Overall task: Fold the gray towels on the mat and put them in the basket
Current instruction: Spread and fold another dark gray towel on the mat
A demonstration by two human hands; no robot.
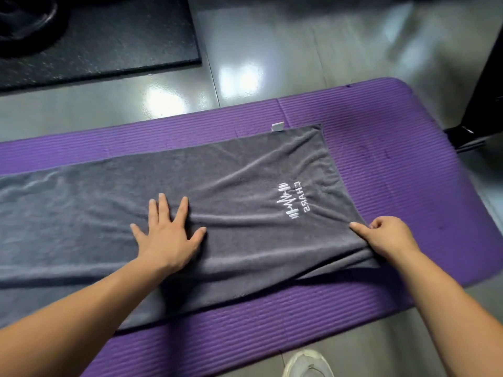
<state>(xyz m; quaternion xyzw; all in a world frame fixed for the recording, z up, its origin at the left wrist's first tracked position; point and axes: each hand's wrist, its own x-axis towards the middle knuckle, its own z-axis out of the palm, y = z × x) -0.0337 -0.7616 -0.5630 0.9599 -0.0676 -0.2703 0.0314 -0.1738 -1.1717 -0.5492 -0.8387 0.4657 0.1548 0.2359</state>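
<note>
A long gray towel (pixel 231 170) with a white embroidered logo (pixel 292 201) lies spread lengthwise on the purple mat (pixel 394 164), running off the left edge of the view. My left hand (pixel 168 232) presses flat on its middle, fingers spread. My right hand (pixel 386 238) pinches the towel's right edge near the front corner, where the cloth is bunched into wrinkles. A small white tag (pixel 277 127) sticks out at the far right corner. No basket is in view.
Glossy gray floor tiles (pixel 299 50) surround the mat. A black rubber mat (pixel 103 42) with a dark weight plate lies at the back left. A black equipment base (pixel 473 131) stands at the right. A white shoe (pixel 307 364) shows at the bottom.
</note>
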